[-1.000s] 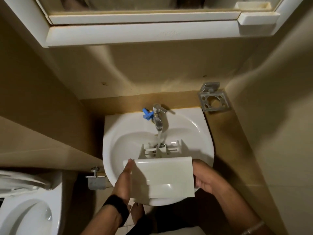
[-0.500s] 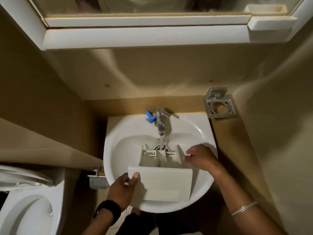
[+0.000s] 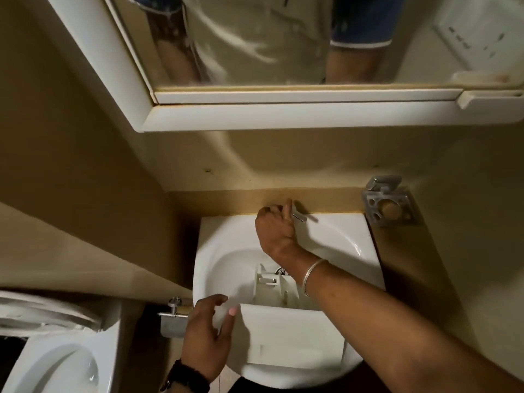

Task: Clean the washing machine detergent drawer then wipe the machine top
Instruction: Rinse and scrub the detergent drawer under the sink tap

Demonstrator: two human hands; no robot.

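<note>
The detergent drawer point(image 3: 286, 333) is lain in the sink point(image 3: 334, 245), its long axis running from the near rim toward the drain, front panel nearest the person. Its left front corner is touched by the thumb of the left hand point(image 3: 208, 338), whose fingers are spread loosely and closed on nothing. The right hand point(image 3: 276, 228) is reached well beyond the drawer, fingers curled at the tap lever point(image 3: 300, 217). The left hand is judged the nearer for lifting.

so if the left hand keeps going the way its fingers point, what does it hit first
Most likely the detergent drawer: the left hand points right, its thumb apparently already at the front panel's left edge. Depth is hard to judge.
</note>
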